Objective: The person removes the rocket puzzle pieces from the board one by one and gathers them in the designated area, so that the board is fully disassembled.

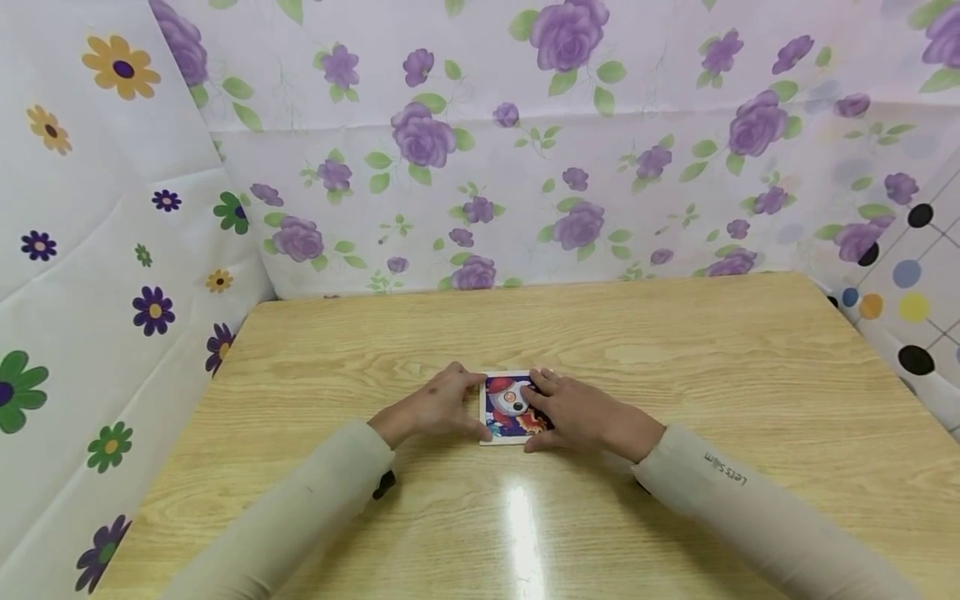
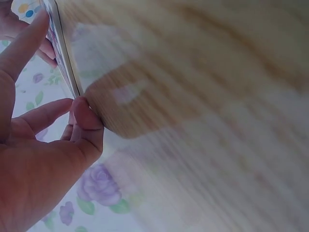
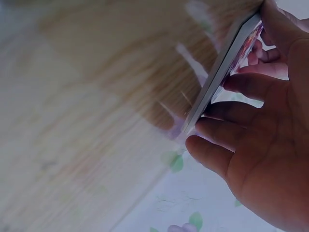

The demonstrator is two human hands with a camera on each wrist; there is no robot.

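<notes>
A small square picture board (image 1: 512,402) with a white border and a colourful cartoon print lies flat on the wooden table. My left hand (image 1: 442,404) holds its left side, thumb at the near corner and bent fingers at the far corner. In the left wrist view, the fingertips (image 2: 86,113) are right at the board's edge. My right hand (image 1: 588,414) rests on the right side, its fingers fairly straight over the printed face and its thumb by the near edge. The right wrist view shows the board's thick pale side (image 3: 219,75) along those fingers.
The light wooden table (image 1: 675,358) reaches back to a wall cloth (image 1: 510,167) with purple roses. A white cloth with bright flowers (image 1: 112,250) hangs on the left. On the right is a dotted cloth (image 1: 911,275). Light glares off the tabletop near the board.
</notes>
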